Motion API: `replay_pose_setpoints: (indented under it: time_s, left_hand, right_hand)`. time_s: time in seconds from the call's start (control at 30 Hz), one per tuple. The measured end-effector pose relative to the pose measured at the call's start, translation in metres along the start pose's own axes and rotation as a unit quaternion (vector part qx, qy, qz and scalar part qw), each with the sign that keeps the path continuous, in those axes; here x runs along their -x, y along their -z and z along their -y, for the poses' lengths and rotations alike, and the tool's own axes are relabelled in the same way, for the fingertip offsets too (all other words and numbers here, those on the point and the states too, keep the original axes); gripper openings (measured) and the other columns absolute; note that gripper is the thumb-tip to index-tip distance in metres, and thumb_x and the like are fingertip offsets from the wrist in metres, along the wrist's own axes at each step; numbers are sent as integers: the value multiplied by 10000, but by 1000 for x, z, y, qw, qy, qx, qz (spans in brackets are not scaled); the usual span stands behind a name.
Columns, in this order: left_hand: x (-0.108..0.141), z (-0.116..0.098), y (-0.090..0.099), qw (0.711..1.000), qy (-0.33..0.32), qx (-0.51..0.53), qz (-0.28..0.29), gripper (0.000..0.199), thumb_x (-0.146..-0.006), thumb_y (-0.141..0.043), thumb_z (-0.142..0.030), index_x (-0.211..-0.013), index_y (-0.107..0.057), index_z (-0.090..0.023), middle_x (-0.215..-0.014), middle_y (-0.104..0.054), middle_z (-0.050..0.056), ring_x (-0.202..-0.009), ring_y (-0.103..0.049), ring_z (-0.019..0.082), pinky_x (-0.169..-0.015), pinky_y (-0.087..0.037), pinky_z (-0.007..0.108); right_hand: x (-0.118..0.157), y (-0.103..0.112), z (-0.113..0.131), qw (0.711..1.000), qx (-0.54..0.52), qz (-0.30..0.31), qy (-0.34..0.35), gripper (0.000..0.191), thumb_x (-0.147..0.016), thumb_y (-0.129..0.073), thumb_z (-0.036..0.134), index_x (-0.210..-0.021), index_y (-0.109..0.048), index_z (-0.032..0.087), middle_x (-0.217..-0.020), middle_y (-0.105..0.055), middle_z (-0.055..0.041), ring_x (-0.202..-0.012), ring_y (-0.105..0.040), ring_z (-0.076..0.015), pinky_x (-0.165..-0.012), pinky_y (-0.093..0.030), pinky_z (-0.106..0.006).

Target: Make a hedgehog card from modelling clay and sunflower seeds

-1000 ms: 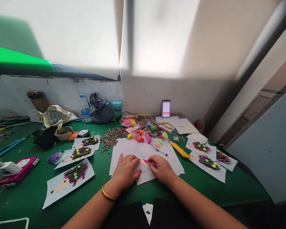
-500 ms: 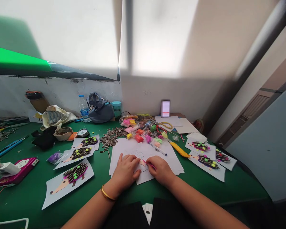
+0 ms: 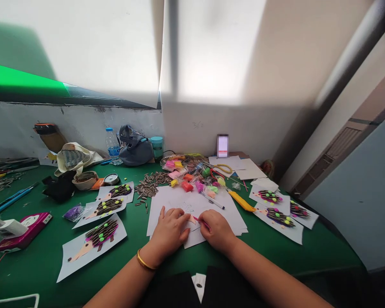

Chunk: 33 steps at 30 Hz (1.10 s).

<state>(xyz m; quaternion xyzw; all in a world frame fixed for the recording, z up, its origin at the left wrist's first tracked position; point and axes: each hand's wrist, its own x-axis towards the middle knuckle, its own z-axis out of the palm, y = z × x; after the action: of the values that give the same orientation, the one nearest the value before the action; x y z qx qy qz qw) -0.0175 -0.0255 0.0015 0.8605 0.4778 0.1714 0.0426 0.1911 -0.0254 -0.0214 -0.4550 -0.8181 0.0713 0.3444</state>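
Note:
My left hand (image 3: 170, 226) lies on a sheet of white paper (image 3: 167, 199), fingers spread, fingertips beside a flat peach-coloured clay piece (image 3: 191, 219). From the other side, my right hand (image 3: 216, 230) is closed around a thin pink stick-like tool (image 3: 197, 219). The tool's tip is at the right edge of the clay; whether it touches cannot be made out. Most of the tool is hidden in my fingers. Faint pencil lines show on the paper above the clay. A capped marker (image 3: 214, 201) rests further up on the sheets.
Bags of coloured clay (image 3: 188, 186), sunflower seeds (image 3: 149, 186) and a yellow cutter (image 3: 241, 201) sit beyond the paper. Hedgehog pictures (image 3: 99, 239) lie left, others (image 3: 277, 218) right. A phone (image 3: 223, 146) stands at the back; a pink power strip (image 3: 25, 233) is far left.
The tip of the pink tool has tilted lower and my right hand has shifted very slightly. My left hand stays in place on the paper.

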Motion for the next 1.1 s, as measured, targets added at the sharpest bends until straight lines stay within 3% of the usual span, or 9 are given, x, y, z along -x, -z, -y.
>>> replay_pose_setpoints:
  time_s: [0.43, 0.6, 0.77, 1.1]
  left_hand:
    - [1, 2, -2, 1000, 10, 12, 0, 432, -839, -619, -277, -1267, -564, -293, -1235, -612, 61, -1178, -526, 282, -1157, -136, 613]
    - [1, 4, -4, 1000, 12, 10, -2, 449, -840, -629, -284, -1283, -556, -292, -1241, -617, 57, -1176, -533, 281, -1155, -137, 616]
    - [1, 4, -6, 1000, 8, 2, -5, 448, -844, -636, -291, -1283, -551, -290, -1243, -619, 56, -1169, -538, 278, -1155, -144, 611]
    - [1, 5, -6, 1000, 5, -6, -15, 449, -838, -653, -300, -1275, -550, -284, -1233, -622, 53, -1166, -545, 280, -1150, -165, 618]
  right_hand:
    - [4, 3, 5, 999, 16, 29, 34, 155, -730, -486, 85, -814, -524, 209, -800, -586, -45, -783, -514, -206, -723, -401, -310]
    - [5, 2, 5, 999, 28, 5, 22, 153, -724, -471, 84, -809, -511, 205, -789, -576, -41, -755, -497, -200, -705, -382, -313]
    - [6, 2, 7, 998, 23, 27, 48, 163, -703, -473, 91, -816, -507, 204, -787, -564, -39, -751, -491, -199, -686, -374, -307]
    - [9, 2, 7, 999, 24, 15, 42, 145, -698, -472, 98, -791, -491, 208, -765, -564, -35, -728, -486, -195, -675, -369, -306]
